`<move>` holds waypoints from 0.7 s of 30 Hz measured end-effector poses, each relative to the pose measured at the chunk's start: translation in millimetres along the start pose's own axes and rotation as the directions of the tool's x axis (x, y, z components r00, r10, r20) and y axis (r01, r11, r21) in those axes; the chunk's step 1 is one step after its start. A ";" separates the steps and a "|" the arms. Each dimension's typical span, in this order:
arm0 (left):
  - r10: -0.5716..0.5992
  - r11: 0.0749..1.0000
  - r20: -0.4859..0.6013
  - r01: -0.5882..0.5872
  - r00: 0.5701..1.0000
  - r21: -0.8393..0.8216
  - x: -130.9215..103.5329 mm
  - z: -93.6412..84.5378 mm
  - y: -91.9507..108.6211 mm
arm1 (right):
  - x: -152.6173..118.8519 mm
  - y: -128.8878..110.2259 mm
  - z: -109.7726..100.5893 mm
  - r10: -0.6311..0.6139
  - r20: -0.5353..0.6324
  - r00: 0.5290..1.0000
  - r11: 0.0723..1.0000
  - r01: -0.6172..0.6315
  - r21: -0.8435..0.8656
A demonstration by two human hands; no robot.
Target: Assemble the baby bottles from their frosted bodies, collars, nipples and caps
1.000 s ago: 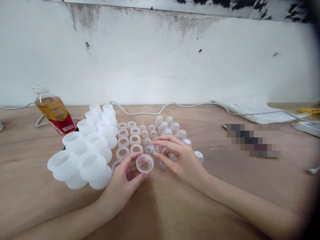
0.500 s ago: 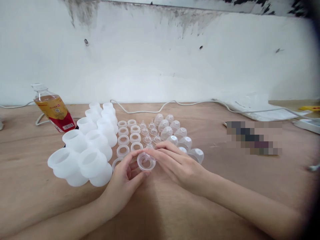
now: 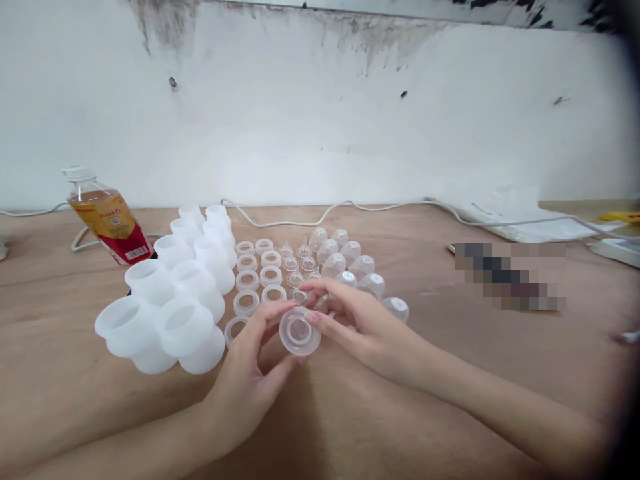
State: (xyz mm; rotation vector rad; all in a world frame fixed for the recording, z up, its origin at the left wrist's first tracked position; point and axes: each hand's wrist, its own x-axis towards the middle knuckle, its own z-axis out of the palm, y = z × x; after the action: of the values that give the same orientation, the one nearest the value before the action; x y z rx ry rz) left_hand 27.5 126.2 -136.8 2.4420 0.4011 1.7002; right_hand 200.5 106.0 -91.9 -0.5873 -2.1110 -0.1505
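Between thumb and fingers, my left hand [image 3: 253, 363] grips a clear bottle collar [image 3: 300, 331] by its left and lower rim. The collar's round face is turned toward me, and a smaller translucent ring shows inside it, perhaps the base of a nipple. My right hand [image 3: 367, 320] pinches the collar's upper right rim, thumb in front and fingers behind. Just beyond the hands stand clear nipples [image 3: 295, 280] in two rows. White collars [image 3: 246, 302] lie in rows left of these, and clear dome caps [image 3: 373, 285] stand to the right, partly hidden by my right hand.
Several frosted white bottles [image 3: 193, 283] stand in rows at the left. Behind them a drink bottle [image 3: 113, 223] leans at a tilt. A white cable [image 3: 320, 217] runs along the wall, past a plastic bag [image 3: 520, 223]. A blurred-out flat object [image 3: 505, 277] lies at the right.
The collar has tipped so its face points more toward me and has shifted slightly right. My right fingers have moved from lying over its top to pinching its rim with the thumb.
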 end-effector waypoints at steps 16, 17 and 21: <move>-0.163 0.986 -0.051 0.160 0.985 -0.048 7.6 3.2 -2.0 | -0.2 7.1 15.4 -0.101 -0.074 0.992 0.993 0.095 -0.075; -0.159 0.986 -0.056 0.156 0.986 -0.049 7.9 3.3 -2.0 | -0.6 6.9 16.3 -0.111 -0.074 0.991 0.992 0.105 -0.076; -0.135 0.991 -0.091 0.134 0.987 -0.014 8.6 4.3 -1.6 | 0.6 6.3 20.4 -0.113 -0.101 0.988 0.992 0.107 -0.066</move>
State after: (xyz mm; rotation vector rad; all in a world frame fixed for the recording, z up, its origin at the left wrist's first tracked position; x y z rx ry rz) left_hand 34.1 130.4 -131.0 2.2799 0.5555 1.7577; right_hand 187.9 118.3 -104.0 -0.4881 -2.0432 -0.3022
